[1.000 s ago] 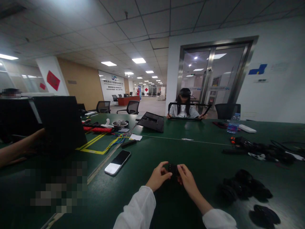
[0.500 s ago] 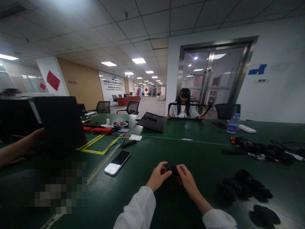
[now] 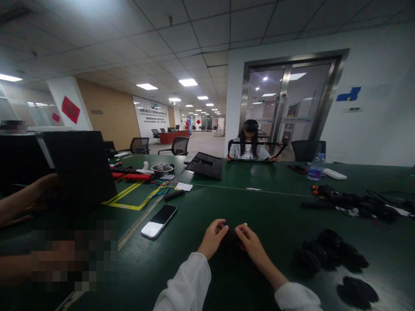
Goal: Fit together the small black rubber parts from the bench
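While both bare hands sit close together, thumbs just apart, a small black object (image 3: 231, 240) is between them over the dark green counter (image 3: 191, 196); too dark to tell if it touches the surface. Right hand (image 3: 250, 242): thumb and fingers pinched on the object's right side. Left hand (image 3: 212, 239): fingers curved, thumb pointing at the object, can't tell if gripping. White-edged smartphone with glossy screen (image 3: 159, 221) lies left of the hands. Pile of rounded black pieces (image 3: 330, 252) at right, one dark oval piece (image 3: 357, 292) nearer the camera. Clear plastic bottle with blue label (image 3: 316, 167) stands farther back. Across the counter, a person in a light top (image 3: 249, 151) holds a thin black rectangular frame (image 3: 251, 161) in both hands.
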